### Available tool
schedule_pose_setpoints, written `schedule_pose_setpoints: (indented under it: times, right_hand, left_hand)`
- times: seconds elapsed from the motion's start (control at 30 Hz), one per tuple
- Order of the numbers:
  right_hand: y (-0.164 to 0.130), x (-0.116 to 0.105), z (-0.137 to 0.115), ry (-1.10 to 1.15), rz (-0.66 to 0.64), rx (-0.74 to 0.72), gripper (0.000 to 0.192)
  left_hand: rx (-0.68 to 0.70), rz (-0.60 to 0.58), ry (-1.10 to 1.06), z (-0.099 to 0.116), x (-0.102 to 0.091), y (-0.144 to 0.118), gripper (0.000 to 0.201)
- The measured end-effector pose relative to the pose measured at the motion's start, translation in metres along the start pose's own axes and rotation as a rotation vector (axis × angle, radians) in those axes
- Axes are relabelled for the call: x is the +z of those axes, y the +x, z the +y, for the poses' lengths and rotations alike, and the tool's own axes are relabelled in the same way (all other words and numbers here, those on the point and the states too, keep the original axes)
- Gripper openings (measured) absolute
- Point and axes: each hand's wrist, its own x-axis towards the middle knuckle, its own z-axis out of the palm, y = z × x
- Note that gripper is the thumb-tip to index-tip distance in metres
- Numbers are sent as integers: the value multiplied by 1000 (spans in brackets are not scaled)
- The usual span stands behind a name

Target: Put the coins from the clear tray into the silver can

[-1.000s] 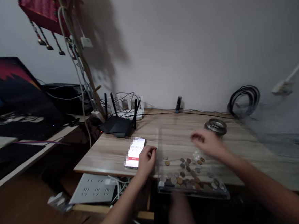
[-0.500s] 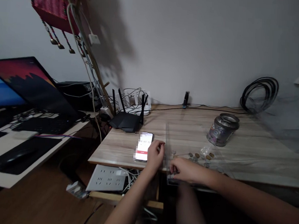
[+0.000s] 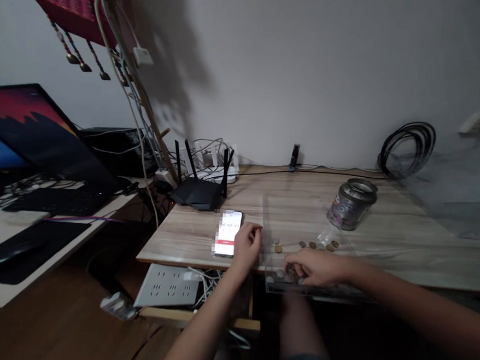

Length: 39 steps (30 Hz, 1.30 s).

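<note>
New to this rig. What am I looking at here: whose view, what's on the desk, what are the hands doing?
One camera, worn on a person's head, looks forward and down at their own bare hands. No robot is involved. The left hand rests at the left edge of a clear shallow plastic tray, beside a lit white-screened smartphone. The right hand reaches into the tray among loose silver and copper coins; whether it grips one is blurred. On the pale wooden desk also stand an open round metal tin and a black router with antennas.

I see gold and silver coins (image 3: 306,244) in a clear tray (image 3: 303,220), a silver patterned tin (image 3: 350,204), a black router (image 3: 197,190), and a pale wood-grain desk (image 3: 404,241).
</note>
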Motion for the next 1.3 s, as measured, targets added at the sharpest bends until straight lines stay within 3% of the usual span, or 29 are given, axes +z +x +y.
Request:
schedule_pose_setpoints:
  times: [0.27,0.43,0.53,0.63,0.73,0.8,0.9,0.97,1.13,1.2,1.3]
  right_hand:
    - [14,1,-4,-66,-74,65,29]
    - [5,1,-1,-100,-67,47,22]
    - [-3,-1,3,-44,-13,46,17]
    - [-9,-13,7,67,190,86,12]
    - [-15,-35,14,251,459,108,17]
    - [-20,-48,21,352,549,102,23]
    - [-33,-64,37,370,638,118,27]
    - [-46,-76,54,319,766,180,29]
    - [-77,-124,108,60,1095,513,24]
    - [-81,-142,124,-103,1069,675,16]
    - [-79,-159,136,-241,886,787,9]
  left_hand:
    - [-3,-14,20,4,-1,0,15]
    - [-112,-65,-182,34,2,2,15]
    - [-360,-148,-545,59,12,7,12]
    - [-671,-132,-1015,81,29,17,13]
    - [-1050,-382,-1309,97,48,27,21]
    - [-1180,-486,-1430,105,61,32,25]
    - [-1217,-455,-1523,114,78,38,21]
    - [-1220,-458,-1534,118,87,42,21]
    - [-1247,-451,-1450,119,97,50,28]
    - [-1246,-424,-1405,118,98,51,28]
    - [-1222,-432,-1377,116,99,51,27]
